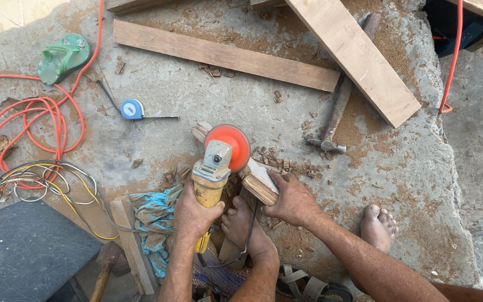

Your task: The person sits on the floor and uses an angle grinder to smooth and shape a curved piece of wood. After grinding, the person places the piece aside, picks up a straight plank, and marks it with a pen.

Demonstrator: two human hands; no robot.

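Left hand (192,211) wrapped tight around the yellow body of an angle grinder (212,173), fingers fully curled, grinder pointing to 12 o'clock with its orange disc (229,144) at the top end, at frame centre. Right hand (292,200) just at 3 o'clock of the grinder, closed over the near end of a small wood block (259,180), thumb on the block's edge, fingers wrapped down the side. Block lies tilted, its far end running under the disc; disc appears to touch the block, exact contact line not clear. One bare foot (240,222) at 6 o'clock of the block, toes pressed up against it between the two forearms; other bare foot (378,225) well apart at 4 o'clock on the concrete slab (197,89). Hammer (335,112) at 2 o'clock of the disc, head down near wood chips, handle passing under a wide plank (353,56). Long thinner board (225,55) at 12 o'clock. Blue tape measure (132,109) at 10 o'clock, blade pulled out a bit. Green sandal (62,57) far at 10 o'clock beside an orange cable coil (34,126). Blue rag (155,221) just at 9 o'clock of the left hand. Sawdust around the block.
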